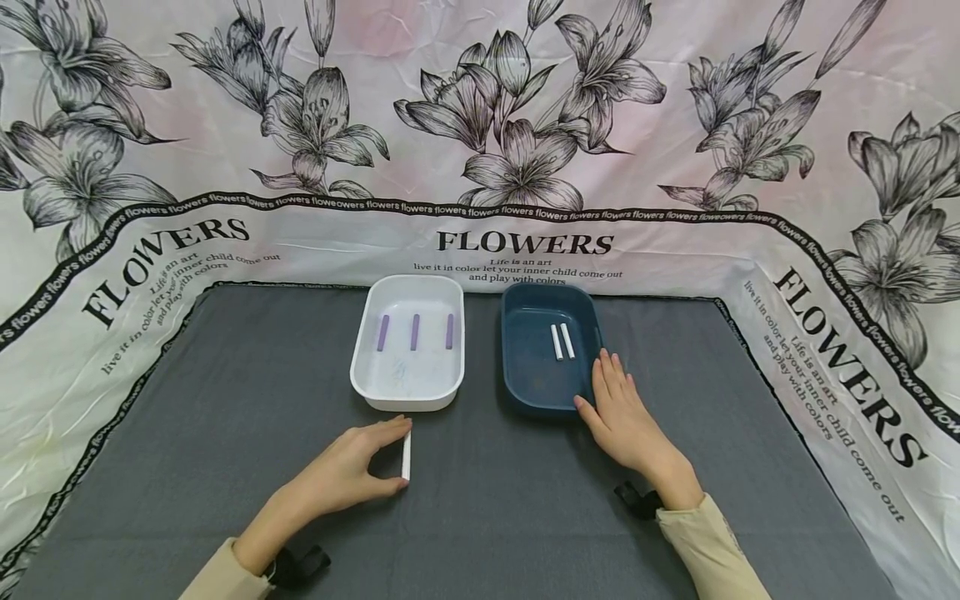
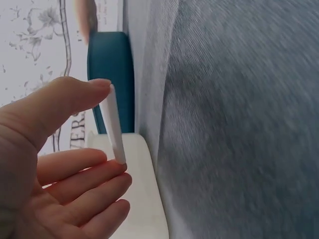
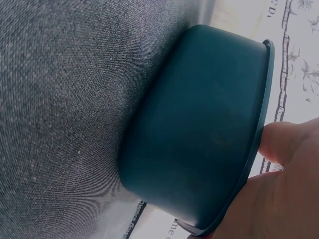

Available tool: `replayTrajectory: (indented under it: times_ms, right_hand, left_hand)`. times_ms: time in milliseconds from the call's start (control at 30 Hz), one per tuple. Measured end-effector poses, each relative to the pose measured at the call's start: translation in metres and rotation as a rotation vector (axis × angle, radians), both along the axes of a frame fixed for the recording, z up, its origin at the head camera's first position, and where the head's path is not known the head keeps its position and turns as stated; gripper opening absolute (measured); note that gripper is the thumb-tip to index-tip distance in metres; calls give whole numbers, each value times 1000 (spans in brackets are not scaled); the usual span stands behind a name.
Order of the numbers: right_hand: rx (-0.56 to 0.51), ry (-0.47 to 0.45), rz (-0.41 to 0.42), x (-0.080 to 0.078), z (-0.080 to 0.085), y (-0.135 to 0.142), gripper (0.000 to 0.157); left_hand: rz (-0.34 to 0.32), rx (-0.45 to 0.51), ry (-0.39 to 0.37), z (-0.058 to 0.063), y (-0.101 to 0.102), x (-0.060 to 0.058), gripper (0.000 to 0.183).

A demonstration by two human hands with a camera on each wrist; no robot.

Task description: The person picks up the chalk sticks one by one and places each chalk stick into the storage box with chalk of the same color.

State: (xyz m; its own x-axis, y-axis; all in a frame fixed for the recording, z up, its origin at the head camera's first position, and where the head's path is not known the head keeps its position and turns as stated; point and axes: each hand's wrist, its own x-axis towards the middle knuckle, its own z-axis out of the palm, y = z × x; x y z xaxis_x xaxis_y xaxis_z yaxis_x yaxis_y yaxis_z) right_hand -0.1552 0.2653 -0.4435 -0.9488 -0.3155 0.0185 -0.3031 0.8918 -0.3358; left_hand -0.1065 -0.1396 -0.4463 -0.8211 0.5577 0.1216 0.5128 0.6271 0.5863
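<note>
My left hand (image 1: 343, 468) pinches a white chalk stick (image 1: 407, 456) by its two ends, between thumb and fingertips, just in front of a white tray (image 1: 407, 402). In the left wrist view the chalk (image 2: 113, 124) spans from thumb to fingertip, with the other fingers spread loosely. Three purple chalk sticks (image 1: 415, 332) lie apart in the white tray. My right hand (image 1: 628, 421) rests with fairly straight fingers along the right rim of a dark blue tray (image 1: 525, 367), its thumb at the near corner. Two white chalk sticks (image 1: 562, 342) lie side by side inside that tray.
Both trays stand near the far edge of a grey cloth (image 1: 247, 417), with a narrow gap between them. Behind it rises a white cloth (image 1: 337, 246) printed with flowers and lettering. Faint bluish smudges mark the white tray's floor.
</note>
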Motion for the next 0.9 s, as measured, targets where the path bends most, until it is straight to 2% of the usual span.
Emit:
replayTrajectory:
  times_ms: [167,400,667,900]
  right_hand:
    - [-2,-4,2,0,0,0,76]
    - [6,4,1,-1,-1,0,76]
    - [11,6,-4,-1,-1,1,76]
    - [3,0,-2,0,0,1,76]
  left_hand:
    - [-10,27,35,0,11,0,70]
    - [-22,52,43,2,24,0,71]
    - [-62,113,90,12,40,-3,72]
    - [-116,150,80,21,59,-5,71]
